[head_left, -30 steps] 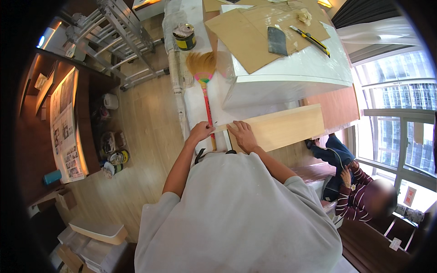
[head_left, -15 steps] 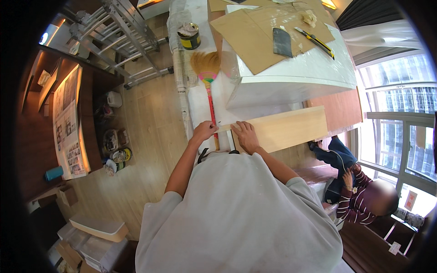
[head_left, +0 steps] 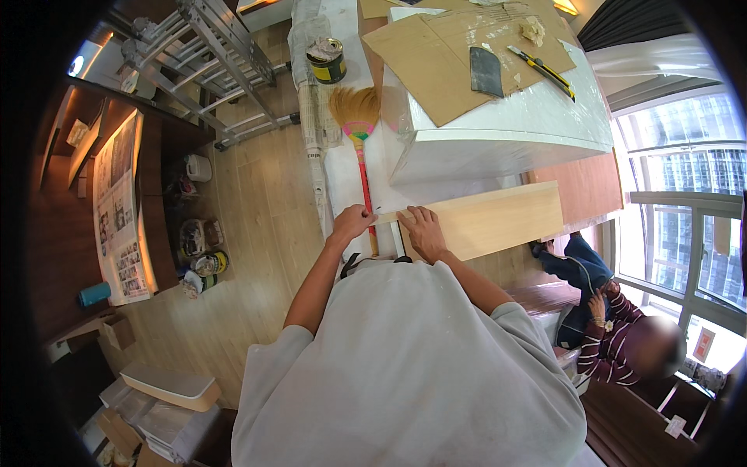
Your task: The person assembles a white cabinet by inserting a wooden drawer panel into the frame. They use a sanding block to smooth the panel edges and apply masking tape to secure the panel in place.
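Observation:
A long pale wooden board (head_left: 498,222) stretches to the right in front of me, and a narrow light strip (head_left: 387,219) sticks out past its left end. My left hand (head_left: 352,223) pinches the free end of that strip, beside the red handle of a straw broom (head_left: 362,167). Over the board's left end rests my right hand (head_left: 426,235), its fingers bent across the far edge and gripping there. The broom lies with its bristles pointing away from me, its handle passing close to my left fingers. The undersides of both hands are hidden.
A plastic-wrapped white cabinet (head_left: 506,152) carries cardboard (head_left: 436,66), a dark flat scraper (head_left: 485,71) and a yellow cutter knife (head_left: 548,76). An open can (head_left: 327,66) stands beyond the broom. A ladder (head_left: 226,78) stands far left; a seated person (head_left: 615,335) is at right.
The view has shifted very slightly. Both hands keep their places on the strip and the board.

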Action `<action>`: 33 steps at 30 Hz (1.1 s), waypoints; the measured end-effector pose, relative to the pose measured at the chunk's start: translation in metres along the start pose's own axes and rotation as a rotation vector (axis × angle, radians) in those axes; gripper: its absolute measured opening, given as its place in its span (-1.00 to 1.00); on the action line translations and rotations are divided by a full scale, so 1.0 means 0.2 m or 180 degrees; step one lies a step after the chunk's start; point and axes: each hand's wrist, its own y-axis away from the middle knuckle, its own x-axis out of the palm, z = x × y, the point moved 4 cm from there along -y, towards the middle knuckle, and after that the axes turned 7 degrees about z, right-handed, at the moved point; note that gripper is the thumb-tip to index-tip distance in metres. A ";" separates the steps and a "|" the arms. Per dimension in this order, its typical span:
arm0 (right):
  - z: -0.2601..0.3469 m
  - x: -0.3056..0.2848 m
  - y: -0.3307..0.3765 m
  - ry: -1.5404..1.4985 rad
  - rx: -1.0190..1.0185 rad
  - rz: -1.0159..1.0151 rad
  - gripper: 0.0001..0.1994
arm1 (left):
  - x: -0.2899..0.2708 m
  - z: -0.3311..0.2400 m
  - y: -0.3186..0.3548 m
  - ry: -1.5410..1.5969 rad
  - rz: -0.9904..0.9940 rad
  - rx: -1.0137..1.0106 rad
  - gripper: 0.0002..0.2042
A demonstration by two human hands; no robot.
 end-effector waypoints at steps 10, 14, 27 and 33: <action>0.00 -0.01 0.00 -0.0027 -0.0016 -0.0083 -0.46 | 0.03 0.03 -0.04 -0.0017 0.0050 -0.0031 -0.58; 0.00 -0.01 0.00 -0.0035 0.0018 0.0004 -0.47 | 0.03 0.03 -0.03 -0.0008 0.0120 -0.0129 -0.57; -0.01 -0.01 0.00 -0.0093 -0.0012 -0.0113 -0.46 | 0.01 0.01 -0.01 -0.0041 0.0006 0.0043 -0.59; 0.00 -0.01 0.00 -0.0081 0.0004 -0.0082 -0.47 | 0.00 0.00 0.01 -0.0014 -0.0032 0.0079 -0.60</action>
